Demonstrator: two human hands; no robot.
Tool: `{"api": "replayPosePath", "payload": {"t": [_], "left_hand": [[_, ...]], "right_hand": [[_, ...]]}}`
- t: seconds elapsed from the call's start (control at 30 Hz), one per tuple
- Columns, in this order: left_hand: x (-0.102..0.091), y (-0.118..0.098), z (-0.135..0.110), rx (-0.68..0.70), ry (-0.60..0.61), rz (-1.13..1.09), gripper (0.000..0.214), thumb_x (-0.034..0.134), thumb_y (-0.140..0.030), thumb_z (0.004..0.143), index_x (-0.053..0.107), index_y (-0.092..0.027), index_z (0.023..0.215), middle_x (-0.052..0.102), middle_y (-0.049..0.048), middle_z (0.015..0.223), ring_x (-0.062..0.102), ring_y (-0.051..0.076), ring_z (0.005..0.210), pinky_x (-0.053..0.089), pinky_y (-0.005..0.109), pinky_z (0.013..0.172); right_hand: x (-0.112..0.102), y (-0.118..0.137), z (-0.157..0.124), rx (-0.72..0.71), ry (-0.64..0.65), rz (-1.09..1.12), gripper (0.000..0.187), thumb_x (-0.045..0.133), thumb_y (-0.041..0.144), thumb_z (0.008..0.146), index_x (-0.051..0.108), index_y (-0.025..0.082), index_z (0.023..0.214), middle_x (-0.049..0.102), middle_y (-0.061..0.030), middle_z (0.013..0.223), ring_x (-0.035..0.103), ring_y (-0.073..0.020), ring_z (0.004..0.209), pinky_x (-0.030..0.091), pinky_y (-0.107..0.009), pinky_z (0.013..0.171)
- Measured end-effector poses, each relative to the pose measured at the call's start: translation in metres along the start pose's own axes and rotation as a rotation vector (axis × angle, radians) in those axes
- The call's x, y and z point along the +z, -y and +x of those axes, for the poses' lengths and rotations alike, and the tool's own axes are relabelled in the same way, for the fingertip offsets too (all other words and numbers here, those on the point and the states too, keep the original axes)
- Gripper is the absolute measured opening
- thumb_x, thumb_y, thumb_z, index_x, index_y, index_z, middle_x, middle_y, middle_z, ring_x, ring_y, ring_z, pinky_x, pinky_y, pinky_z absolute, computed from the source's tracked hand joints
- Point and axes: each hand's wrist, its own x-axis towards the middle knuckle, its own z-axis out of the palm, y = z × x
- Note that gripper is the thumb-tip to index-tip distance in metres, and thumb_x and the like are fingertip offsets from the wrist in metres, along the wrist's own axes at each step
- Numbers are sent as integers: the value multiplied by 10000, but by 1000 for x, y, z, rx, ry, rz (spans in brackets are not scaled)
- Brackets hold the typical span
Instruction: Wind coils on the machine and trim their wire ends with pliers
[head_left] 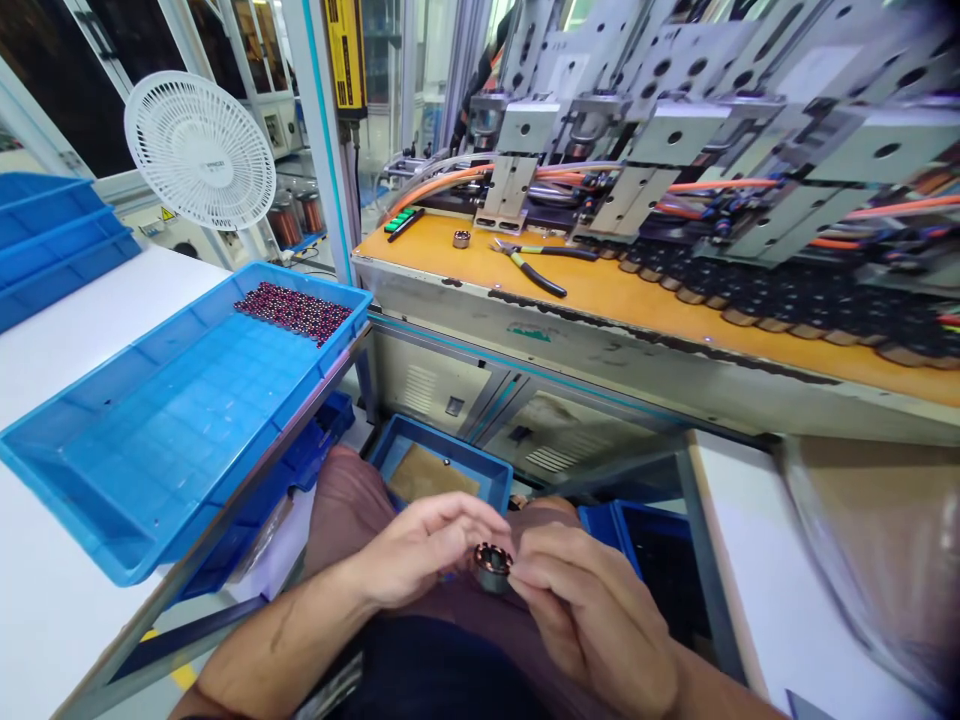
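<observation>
Low in the view, over my lap, both hands meet around a small round copper-wound coil part (492, 566). My left hand (420, 550) pinches it from the left with curled fingers. My right hand (585, 600) grips it from the right, thumb and fingers pressed to its side. The part's dark toothed top faces up between my fingertips.
A big blue tray (150, 430) on the white table at left holds several dark red coils (294, 310) in its far corner. Ahead, an orange-topped bench (637, 300) carries pliers (529, 262), a small ring (461, 238) and a row of machine heads. A blue bin (439, 470) sits by my knees; a white fan (199, 150) stands behind.
</observation>
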Motion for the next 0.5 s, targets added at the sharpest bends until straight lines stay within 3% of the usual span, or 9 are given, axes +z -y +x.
{"api": "replayPosePath", "payload": {"t": [0.07,0.13,0.3,0.5], "left_hand": [[-3,0,0,-142,66,26,486,713,-549,781,695,-92,945,709,75,692,670,138,556,502,211,539],[-4,-2,-1,-186,77,58,429,762,-488,758,691,-102,933,698,49,630,645,126,491,493,203,507],[-3,-12,-1,-155,-2,134,293,822,-256,735,685,-144,970,742,39,744,706,135,634,553,205,609],[-1,-15,0,-112,-6,170,226,795,-194,765,684,-158,959,706,0,762,688,90,665,548,164,636]], "right_hand": [[-2,0,-1,0,12,-24,135,490,59,925,579,160,939,631,-42,812,604,-130,713,503,-245,654],[-3,1,1,-3,-7,-44,122,496,75,937,577,166,945,637,-43,813,601,-132,707,502,-251,651],[-4,-4,6,-75,-47,-26,68,508,115,948,568,145,943,627,-67,797,594,-148,688,502,-267,596],[-10,-8,9,-61,43,74,49,556,150,939,591,116,933,631,-95,824,629,-177,747,539,-303,640]]}}
